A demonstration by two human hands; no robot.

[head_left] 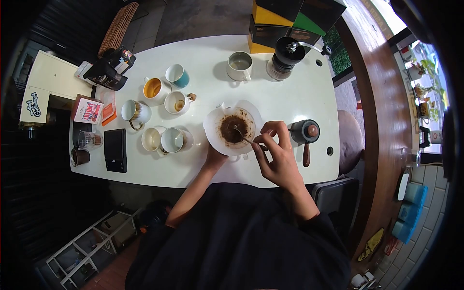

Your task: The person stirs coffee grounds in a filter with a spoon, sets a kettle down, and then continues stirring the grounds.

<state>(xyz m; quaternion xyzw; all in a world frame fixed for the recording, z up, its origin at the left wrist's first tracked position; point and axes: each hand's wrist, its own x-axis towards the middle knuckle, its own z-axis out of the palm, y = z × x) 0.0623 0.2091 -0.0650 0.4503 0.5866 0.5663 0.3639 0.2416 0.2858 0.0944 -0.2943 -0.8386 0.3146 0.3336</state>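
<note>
My right hand (pixel 279 155) pinches a thin metal spoon (pixel 246 138) between thumb and fingers. The spoon's tip dips into dark ground coffee (pixel 233 128) lying in a white paper filter (pixel 213 123). Wet-looking grounds cling to the filter's sides. The filter sits in a coffee dripper with a pale handle (pixel 239 157). From the near left, my left hand (pixel 217 158) holds the dripper low on its side, its fingers mostly hidden beneath. Just right of my right hand stands a dark grey pot-like vessel (pixel 305 131) with a brown knob and wooden handle.
Several cups, among them a teal cup (pixel 177 76) and an orange-lined cup (pixel 153 88), stand left of the dripper. A grey mug (pixel 239 66) and a hand coffee grinder (pixel 282 60) are at the back. A black scale (pixel 116 150) lies at the left, near a glass (pixel 90 139).
</note>
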